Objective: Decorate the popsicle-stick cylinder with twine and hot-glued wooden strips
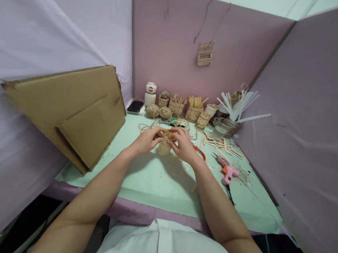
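Both hands meet over a small pale cup [164,147] that stands on the green tabletop, with thin wooden pieces [167,134] showing at its top. My left hand [150,140] pinches the piece from the left, thumb and fingers closed at its upper edge. From the right, my right hand [183,143] grips the same upper part, fingers bent over it. Fingers hide much of the rim, so the exact join cannot be made out. Red-handled scissors [200,152] lie just beyond my right wrist. Loose twine [147,126] tangles behind the hands.
A pink glue gun [229,173] lies at the right with its cord toward the front. Loose wooden sticks [224,144] are scattered behind it. Woven baskets [193,114], twine balls [152,110] and a clear tub [222,128] line the back. Folded cardboard [88,114] leans at left.
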Demonstrator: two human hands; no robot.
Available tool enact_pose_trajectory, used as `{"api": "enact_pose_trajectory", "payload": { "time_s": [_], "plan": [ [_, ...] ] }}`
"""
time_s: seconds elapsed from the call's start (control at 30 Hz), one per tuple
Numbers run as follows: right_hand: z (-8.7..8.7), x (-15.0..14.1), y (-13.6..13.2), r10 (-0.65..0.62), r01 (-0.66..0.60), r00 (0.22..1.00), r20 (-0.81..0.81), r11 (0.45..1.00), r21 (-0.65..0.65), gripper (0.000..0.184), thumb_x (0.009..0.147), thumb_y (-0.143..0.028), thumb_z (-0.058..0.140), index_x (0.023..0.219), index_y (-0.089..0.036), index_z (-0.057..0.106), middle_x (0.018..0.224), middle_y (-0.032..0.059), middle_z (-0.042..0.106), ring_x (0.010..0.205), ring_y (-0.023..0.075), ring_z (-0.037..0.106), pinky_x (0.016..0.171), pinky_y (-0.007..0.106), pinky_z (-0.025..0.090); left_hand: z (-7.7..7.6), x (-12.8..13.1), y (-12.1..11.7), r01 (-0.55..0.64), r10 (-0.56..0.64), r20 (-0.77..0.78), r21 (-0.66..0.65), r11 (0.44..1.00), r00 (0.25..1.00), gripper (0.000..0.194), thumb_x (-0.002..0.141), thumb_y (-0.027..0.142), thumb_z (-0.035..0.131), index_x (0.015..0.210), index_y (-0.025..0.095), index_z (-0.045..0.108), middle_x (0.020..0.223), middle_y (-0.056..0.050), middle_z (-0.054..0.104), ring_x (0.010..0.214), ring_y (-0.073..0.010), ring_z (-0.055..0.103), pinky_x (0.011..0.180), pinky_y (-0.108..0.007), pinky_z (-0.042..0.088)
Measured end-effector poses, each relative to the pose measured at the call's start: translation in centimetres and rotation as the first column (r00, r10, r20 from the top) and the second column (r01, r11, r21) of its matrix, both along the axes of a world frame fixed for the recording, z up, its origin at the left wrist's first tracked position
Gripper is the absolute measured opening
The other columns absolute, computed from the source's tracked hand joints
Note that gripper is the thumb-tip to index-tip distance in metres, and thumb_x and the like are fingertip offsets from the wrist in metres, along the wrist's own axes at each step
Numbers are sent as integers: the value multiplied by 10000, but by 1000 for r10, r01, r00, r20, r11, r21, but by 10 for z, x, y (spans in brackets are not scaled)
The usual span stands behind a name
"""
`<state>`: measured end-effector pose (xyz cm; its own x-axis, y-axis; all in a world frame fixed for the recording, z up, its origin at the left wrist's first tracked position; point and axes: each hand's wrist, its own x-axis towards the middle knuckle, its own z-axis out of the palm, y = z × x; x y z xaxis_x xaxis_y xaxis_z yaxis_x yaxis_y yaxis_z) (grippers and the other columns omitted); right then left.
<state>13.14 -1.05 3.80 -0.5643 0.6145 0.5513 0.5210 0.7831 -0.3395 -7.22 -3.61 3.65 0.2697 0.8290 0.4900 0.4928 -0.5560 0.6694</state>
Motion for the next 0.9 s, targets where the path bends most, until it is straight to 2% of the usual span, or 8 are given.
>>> {"api": "enact_pose_trajectory", "payload": {
  "time_s": [0.27,0.43,0.53,0.67,0.77,0.9],
  "plan": [
    [1,11,3,9,-9,1000,14,999,-32,18,896,-224,625,889,-234,639,1320,90,595,1276,299,428,1078,541,345,-4,-11,7,-16,19,36,-68,998,999,279,856,231,579,1123,181,645,754,-13,701,650,-139,640,646,-263,500],
    [1,17,7,36,-35,999,28,998,-42,38,896,-223,616,905,-247,646,1358,85,567,1295,294,416,1078,543,352,-4,-8,10,10,-12,-35,-33,999,999,346,862,226,572,1193,181,661,869,-45,731,662,-136,638,671,-270,505],
    [0,21,11,54,-52,998,30,997,-54,51,906,-221,603,913,-245,647,1384,84,544,1313,294,401,1097,541,333,-3,-6,11,21,-22,-91,-9,1000,996,282,861,200,557,1104,183,698,922,-58,738,706,-147,644,705,-279,508],
    [2,24,8,40,-37,999,33,995,-88,58,916,-262,607,943,-241,654,1391,94,539,1322,301,400,1102,541,323,-1,-1,9,-1,11,-167,60,998,986,170,862,178,552,932,186,707,840,-44,723,768,-169,643,745,-283,494],
    [3,20,2,6,-6,1000,-7,996,-88,145,896,-331,653,1018,-252,657,1358,97,559,1303,296,427,1097,527,335,0,4,6,-16,36,-188,105,994,981,150,877,182,545,911,180,691,852,-51,725,786,-172,641,749,-286,484],
    [2,7,-5,-33,31,999,-41,999,-35,101,911,-337,639,932,-243,670,1275,88,615,1264,290,462,1082,513,350,-1,8,2,-10,24,-164,87,996,986,151,887,206,547,964,180,674,884,-56,733,788,-171,648,742,-286,483]
  ]
}}
